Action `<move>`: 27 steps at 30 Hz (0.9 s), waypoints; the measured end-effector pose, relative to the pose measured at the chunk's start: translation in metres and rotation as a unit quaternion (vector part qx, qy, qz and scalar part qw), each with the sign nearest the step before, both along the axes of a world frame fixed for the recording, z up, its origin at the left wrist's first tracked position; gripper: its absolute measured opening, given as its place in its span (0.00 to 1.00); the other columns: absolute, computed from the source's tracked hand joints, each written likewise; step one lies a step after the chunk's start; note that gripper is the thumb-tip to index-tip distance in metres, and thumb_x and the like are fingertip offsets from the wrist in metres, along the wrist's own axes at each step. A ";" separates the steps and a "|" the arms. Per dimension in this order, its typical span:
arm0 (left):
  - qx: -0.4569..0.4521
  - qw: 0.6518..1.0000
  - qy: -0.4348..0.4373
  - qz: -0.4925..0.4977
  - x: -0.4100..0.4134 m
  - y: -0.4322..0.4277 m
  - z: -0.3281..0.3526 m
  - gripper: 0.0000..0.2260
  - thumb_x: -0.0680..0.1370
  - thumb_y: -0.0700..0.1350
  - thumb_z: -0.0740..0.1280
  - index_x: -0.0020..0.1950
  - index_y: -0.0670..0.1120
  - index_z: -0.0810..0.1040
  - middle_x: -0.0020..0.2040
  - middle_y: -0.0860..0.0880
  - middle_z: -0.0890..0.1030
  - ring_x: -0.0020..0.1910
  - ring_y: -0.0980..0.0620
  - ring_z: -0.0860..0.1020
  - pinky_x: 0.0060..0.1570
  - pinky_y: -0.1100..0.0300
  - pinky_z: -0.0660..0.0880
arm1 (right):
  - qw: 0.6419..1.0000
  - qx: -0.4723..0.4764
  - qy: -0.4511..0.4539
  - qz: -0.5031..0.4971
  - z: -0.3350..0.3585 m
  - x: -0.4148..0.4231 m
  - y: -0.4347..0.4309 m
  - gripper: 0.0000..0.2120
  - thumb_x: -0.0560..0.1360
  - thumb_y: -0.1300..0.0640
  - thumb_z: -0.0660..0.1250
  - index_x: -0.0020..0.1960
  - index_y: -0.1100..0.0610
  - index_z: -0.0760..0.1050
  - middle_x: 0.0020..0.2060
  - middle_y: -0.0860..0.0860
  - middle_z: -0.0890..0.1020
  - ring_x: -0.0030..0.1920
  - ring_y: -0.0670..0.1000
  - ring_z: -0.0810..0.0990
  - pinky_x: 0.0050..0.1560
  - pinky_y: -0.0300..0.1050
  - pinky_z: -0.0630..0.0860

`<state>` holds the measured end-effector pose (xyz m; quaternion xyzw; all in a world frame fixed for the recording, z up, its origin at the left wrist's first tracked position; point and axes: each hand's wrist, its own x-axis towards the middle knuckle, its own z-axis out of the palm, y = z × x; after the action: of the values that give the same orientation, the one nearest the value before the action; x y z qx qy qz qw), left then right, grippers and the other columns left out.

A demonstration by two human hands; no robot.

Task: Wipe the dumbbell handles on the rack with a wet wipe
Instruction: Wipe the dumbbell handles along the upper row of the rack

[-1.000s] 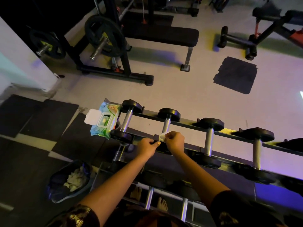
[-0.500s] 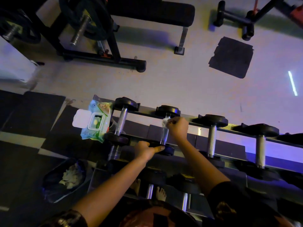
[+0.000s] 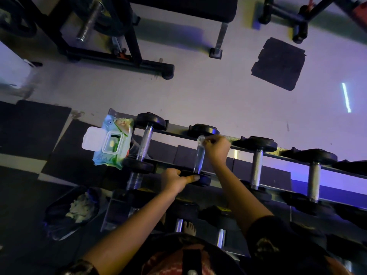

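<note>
Several dumbbells lie across the top tier of the rack (image 3: 234,139). My right hand (image 3: 216,148) holds a white wet wipe (image 3: 201,140) wrapped round the far end of the second dumbbell's steel handle (image 3: 199,159). My left hand (image 3: 176,180) grips that dumbbell's near black head (image 3: 200,178), thumb lying along its rim. An open pack of wet wipes (image 3: 113,143) sits at the rack's left end, beside the first dumbbell (image 3: 146,142).
A dark bin bag (image 3: 71,211) with used wipes stands on the floor at lower left. More dumbbells (image 3: 256,165) lie to the right and on the lower tier. A bench (image 3: 188,8) and a barbell stand (image 3: 119,56) are across the floor. My bare foot (image 3: 188,227) shows under the rack.
My right hand has slid the wipe along the handle from its near end to its far end. My left hand stayed on the near head. The view tilted downward.
</note>
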<state>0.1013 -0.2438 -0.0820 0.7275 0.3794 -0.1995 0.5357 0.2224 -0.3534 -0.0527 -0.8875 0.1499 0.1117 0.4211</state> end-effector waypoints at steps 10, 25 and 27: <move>-0.007 1.000 0.008 0.014 0.000 -0.001 0.001 0.20 0.57 0.59 0.81 0.33 0.44 0.82 0.28 0.51 0.81 0.27 0.56 0.75 0.32 0.58 0.73 | 0.997 -0.014 0.016 0.080 -0.001 -0.080 -0.016 0.05 0.70 0.63 0.70 0.38 0.57 0.83 0.32 0.52 0.83 0.33 0.49 0.82 0.37 0.48 0.81; -0.021 1.000 0.008 -0.002 0.003 0.000 0.008 0.15 0.61 0.52 0.82 0.27 0.47 0.78 0.23 0.54 0.74 0.25 0.58 0.70 0.29 0.64 0.66 | 0.996 -0.023 0.032 0.086 0.005 -0.052 -0.004 0.12 0.73 0.65 0.63 0.34 0.58 0.82 0.29 0.53 0.83 0.28 0.44 0.78 0.29 0.28 0.73; -0.016 1.000 0.014 -0.006 0.003 0.002 0.010 0.16 0.62 0.53 0.82 0.27 0.47 0.78 0.24 0.54 0.74 0.25 0.58 0.70 0.28 0.64 0.65 | 0.993 -0.041 0.043 0.099 -0.005 -0.069 -0.009 0.09 0.71 0.64 0.66 0.39 0.58 0.84 0.34 0.55 0.84 0.34 0.50 0.82 0.37 0.43 0.81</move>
<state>0.1046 -0.2422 -0.0723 0.7184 0.3793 -0.2191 0.5404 0.1529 -0.3628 -0.0581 -0.9091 0.0838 0.1846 0.3640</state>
